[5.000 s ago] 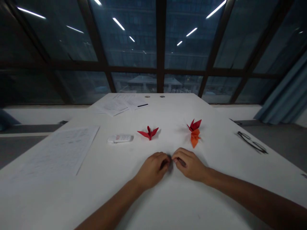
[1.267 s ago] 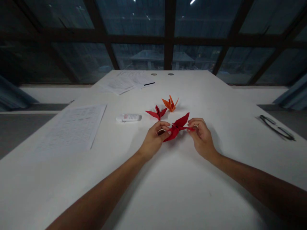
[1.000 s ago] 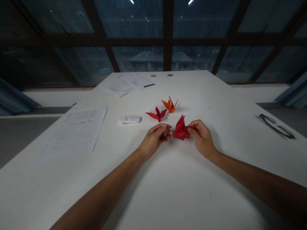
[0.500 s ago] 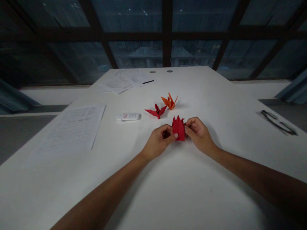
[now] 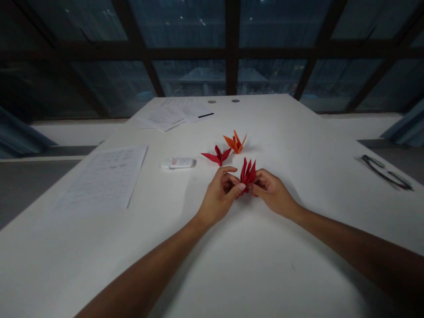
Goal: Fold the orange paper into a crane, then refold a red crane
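Between my two hands, just above the white table (image 5: 258,247), is a red origami crane (image 5: 248,173) with several pointed folds standing up. My left hand (image 5: 222,191) pinches its lower left side between thumb and fingers, the index finger lifted off. From the right, my right hand (image 5: 272,191) grips the other lower side, its fingertips partly hidden behind the paper. Just beyond my hands rests a second red origami crane (image 5: 217,156) with wings spread. An orange origami crane (image 5: 236,143) stands behind it, slightly to the right.
A white tube-like item with printing (image 5: 179,163) lies left of the cranes. Printed sheets (image 5: 102,176) cover part of the left side, with more papers (image 5: 165,115) and a black strip (image 5: 206,115) farther back. Eyeglasses (image 5: 387,172) lie at the right edge. Dark windows (image 5: 188,75) stand beyond the table.
The held red crane has turned from its broad flat side to show its separate points edge-on. Both hands have shifted their grip on it, and my left index finger has lifted away.
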Tool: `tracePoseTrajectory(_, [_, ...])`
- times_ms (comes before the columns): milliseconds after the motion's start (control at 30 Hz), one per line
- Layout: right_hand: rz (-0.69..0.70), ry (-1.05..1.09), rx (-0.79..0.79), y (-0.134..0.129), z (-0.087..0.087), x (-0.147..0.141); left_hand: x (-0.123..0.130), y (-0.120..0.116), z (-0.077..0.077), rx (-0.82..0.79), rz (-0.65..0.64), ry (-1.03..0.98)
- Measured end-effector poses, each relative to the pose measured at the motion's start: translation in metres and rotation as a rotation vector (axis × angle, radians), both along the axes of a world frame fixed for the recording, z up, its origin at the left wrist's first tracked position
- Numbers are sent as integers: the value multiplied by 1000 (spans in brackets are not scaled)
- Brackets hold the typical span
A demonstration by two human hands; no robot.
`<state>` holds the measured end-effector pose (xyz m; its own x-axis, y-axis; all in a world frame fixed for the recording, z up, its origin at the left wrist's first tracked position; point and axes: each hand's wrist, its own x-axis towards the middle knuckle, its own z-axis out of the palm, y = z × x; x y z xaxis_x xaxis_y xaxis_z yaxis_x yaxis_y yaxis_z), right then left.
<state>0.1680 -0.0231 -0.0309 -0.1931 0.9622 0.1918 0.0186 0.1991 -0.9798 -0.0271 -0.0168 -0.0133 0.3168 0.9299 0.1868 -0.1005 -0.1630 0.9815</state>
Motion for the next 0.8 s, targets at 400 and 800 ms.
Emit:
tracePoseTrajectory(400, [-37, 120, -114, 5, 8, 5, -1, 0, 2, 37, -23, 172])
tracePoseTrajectory(800, [26, 94, -129, 5, 7, 5, -3, -1, 8, 41, -49, 168])
